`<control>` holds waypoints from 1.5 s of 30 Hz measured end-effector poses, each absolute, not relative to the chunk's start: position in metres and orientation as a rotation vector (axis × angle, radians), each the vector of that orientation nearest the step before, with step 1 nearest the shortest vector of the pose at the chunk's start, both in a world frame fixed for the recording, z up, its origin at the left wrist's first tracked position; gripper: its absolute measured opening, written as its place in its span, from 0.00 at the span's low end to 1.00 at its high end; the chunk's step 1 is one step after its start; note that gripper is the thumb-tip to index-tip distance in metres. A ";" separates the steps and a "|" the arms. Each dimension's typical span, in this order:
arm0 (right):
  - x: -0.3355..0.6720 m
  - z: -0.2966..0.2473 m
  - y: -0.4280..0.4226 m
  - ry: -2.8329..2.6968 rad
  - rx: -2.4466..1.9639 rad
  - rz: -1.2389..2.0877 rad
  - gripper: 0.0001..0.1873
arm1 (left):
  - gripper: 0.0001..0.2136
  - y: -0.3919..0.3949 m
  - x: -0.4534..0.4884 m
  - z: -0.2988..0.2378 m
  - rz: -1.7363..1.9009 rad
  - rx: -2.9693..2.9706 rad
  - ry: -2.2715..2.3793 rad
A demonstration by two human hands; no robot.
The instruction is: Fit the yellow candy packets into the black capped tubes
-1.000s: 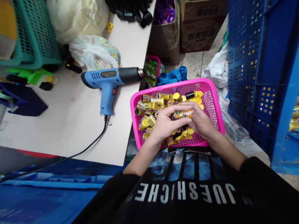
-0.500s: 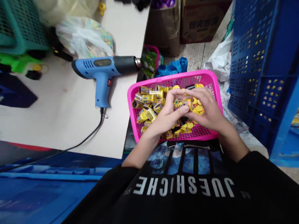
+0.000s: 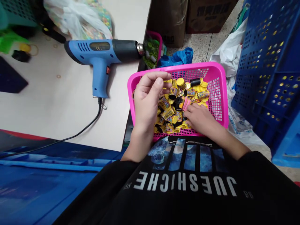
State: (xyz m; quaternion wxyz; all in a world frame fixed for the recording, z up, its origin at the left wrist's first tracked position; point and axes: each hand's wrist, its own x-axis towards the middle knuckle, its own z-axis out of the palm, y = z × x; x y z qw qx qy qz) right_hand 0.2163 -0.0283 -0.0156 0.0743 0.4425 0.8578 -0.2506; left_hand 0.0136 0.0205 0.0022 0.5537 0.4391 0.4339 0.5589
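Observation:
My left hand (image 3: 150, 98) hovers over the left side of a pink plastic basket (image 3: 223, 93). Its fingers are loosely curved and apart, and I see nothing held in it. Small yellow printed canisters (image 3: 167, 114) fill the basket, mixed with yellow caps (image 3: 180, 82) and black parts (image 3: 195, 82). Down among these pieces, my right hand (image 3: 199, 117) has its fingers bent beside a small pink piece (image 3: 186, 103). Its fingertips are partly hidden, so what they grip cannot be made out.
A blue heat gun (image 3: 100, 59) lies on the white table (image 3: 47, 109) to the left, its nozzle over the edge and its cord trailing. Beyond it is a plastic bag of pastel pieces (image 3: 82, 18). A blue perforated crate (image 3: 264, 62) stands right; cardboard boxes (image 3: 208, 15) stand behind.
My hands, which were together around a yellow canister, have parted. The left hand has moved left and risen; the right has gone down among the pieces. The canister no longer shows between them.

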 end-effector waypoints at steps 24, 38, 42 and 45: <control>0.243 -0.019 -0.032 1.473 2.250 -2.746 0.19 | 0.19 0.008 0.034 -0.002 0.677 1.155 0.895; 0.212 -0.008 0.007 2.232 2.506 -2.151 0.23 | 0.21 0.021 0.031 -0.006 0.994 1.059 1.040; 0.217 -0.012 0.000 2.671 1.914 -1.403 0.11 | 0.13 0.030 0.013 -0.008 1.213 1.081 1.129; 0.214 -0.019 -0.019 2.649 1.484 -0.744 0.09 | 0.15 0.034 0.005 -0.010 1.282 1.097 1.132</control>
